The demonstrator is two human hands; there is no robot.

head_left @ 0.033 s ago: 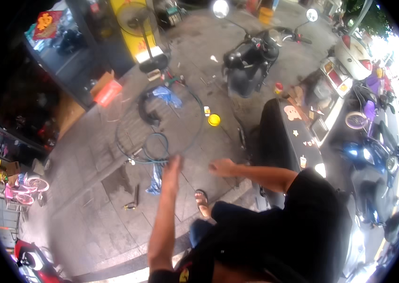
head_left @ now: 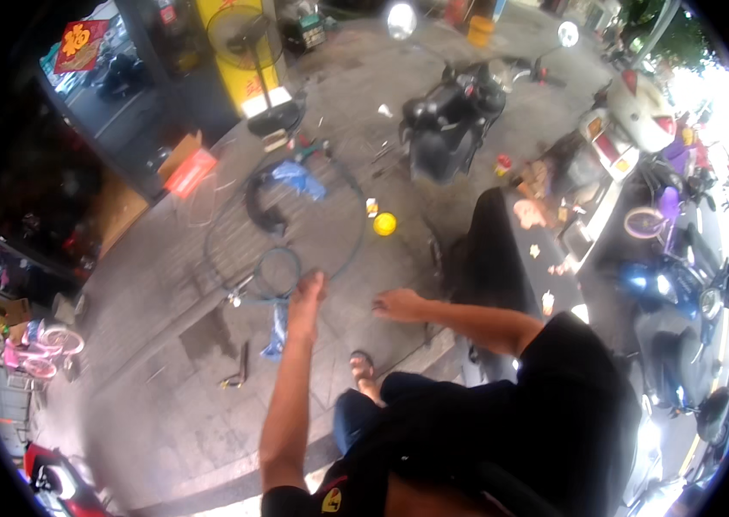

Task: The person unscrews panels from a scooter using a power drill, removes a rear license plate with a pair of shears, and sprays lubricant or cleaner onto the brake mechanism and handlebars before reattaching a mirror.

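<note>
Hose [head_left: 278,249] is lying on the ground [head_left: 149,345], looping small near the left hand [head_left: 308,291] and looping wide farther out. Close in, a foot [head_left: 366,376] in a dark sandal [head_left: 360,355] is resting on the ground. The left hand and the right hand [head_left: 399,304] are hanging over the ground, apart from each other. The hose is showing just past the left hand, but I cannot tell if the two are touching. That hand is looking blurry, so I cannot tell if it is gripping something. The right hand is bending its fingers a little, and I cannot tell if it is holding anything small.

A bent tool [head_left: 244,362] is lying to the left of a crumpled blue bag [head_left: 275,334]. On the right, a dark panel [head_left: 545,263] is showing little stickers [head_left: 548,302]. Farther out, a round yellow thing [head_left: 384,224] is lying near a small white and yellow thing [head_left: 371,207]. A curved black piece [head_left: 268,215] and another blue bag [head_left: 300,178] are lying inside the wide loop. Past them, a red box [head_left: 190,175] is sitting on the left, and a black scooter [head_left: 446,133] is standing on the right. Farther than the box, a tall fan [head_left: 248,39] is standing.
</note>
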